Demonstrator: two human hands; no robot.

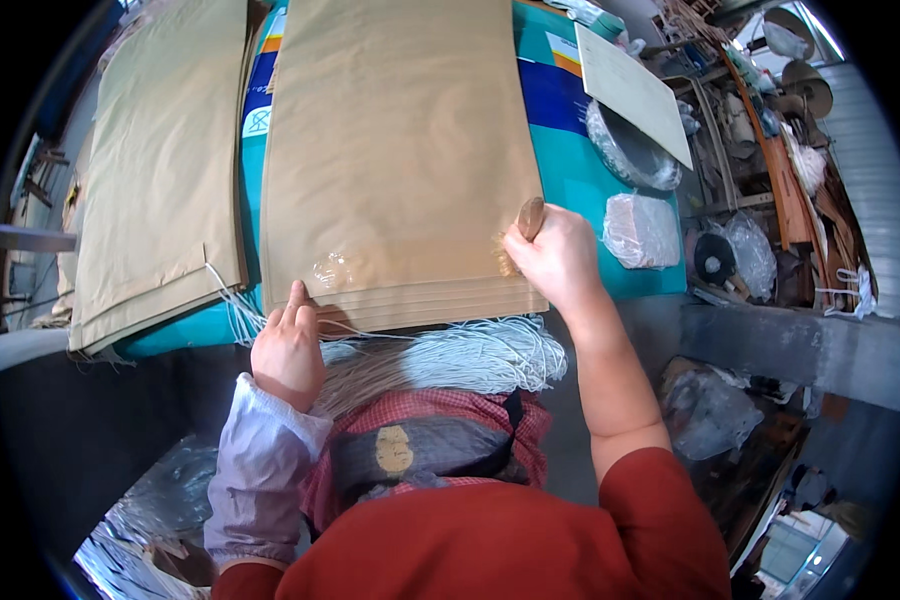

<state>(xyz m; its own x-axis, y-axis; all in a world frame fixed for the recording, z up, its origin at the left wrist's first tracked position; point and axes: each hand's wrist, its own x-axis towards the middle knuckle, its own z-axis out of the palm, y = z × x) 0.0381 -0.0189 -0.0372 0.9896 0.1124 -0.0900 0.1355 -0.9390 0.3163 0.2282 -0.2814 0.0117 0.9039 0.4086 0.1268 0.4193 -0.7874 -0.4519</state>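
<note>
A stack of brown paper sheets or bags (400, 130) lies in front of me, its lower edges fanned in narrow steps. My right hand (558, 255) is closed round the wooden handle of a brush (531, 217); its pale bristles touch the paper near the lower right corner. A wet, shiny band runs along the paper's lower edge, with a bubbly clear patch (332, 270) at its left end. My left hand (288, 350) rests at the lower left corner, index finger stretched onto the paper and the other fingers partly bent, holding nothing I can see.
Another brown paper stack (160, 170) lies at the left, with white strings (232, 305) at its corner. A bundle of white strings (450, 355) hangs along the near edge. On the teal covering (570, 170) at right are a wrapped packet (640, 230), a plastic-covered bowl (630, 150) and a pale board (632, 90).
</note>
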